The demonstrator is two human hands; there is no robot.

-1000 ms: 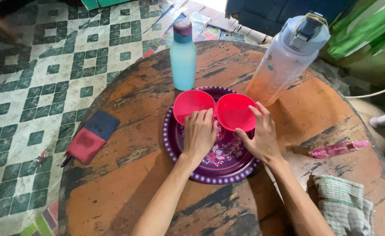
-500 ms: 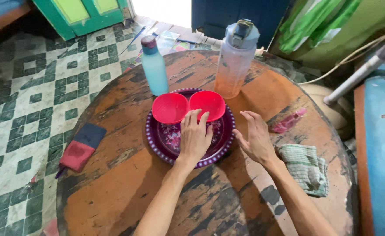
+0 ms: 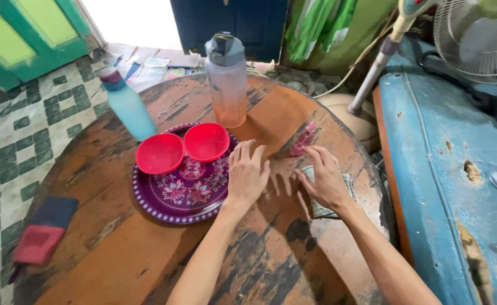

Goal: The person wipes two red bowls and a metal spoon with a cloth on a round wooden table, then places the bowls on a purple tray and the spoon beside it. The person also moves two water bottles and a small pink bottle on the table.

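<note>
Both hands are down on the round, worn wooden tabletop [image 3: 118, 248], and neither one has a grip on anything: the left hand [image 3: 247, 172] lies flat, palm down, fingers [image 3: 242, 152] spread wide, its edge just over the right rim of the purple flowered plate [image 3: 163, 212]. On that plate sit two empty red bowls, the left bowl [image 3: 159, 153] and the right bowl [image 3: 206, 141], side by side and touching, both apart from the hand. Over to the right hand [image 3: 323, 178]: palm down too, fingers loosely curved and open, resting on a folded checked cloth [image 3: 319, 210] near the tabletop's right edge, its fingertips just short of a small pink object [image 3: 303, 139] lying there; what that object is, I cannot tell. Behind the plate stands a tall clear bottle [image 3: 227, 85] with a grey cap, and to its left a light blue bottle [image 3: 125, 107] with a dark red cap, both upright. A red and blue pad [image 3: 42, 234] lies at the far left edge. By my reading this is a reach in hand, the right hand settling over the cloth and the pink object; picking up either one would call for the fingers to close from that open spread, and with care, since both lie close to the edge
</note>
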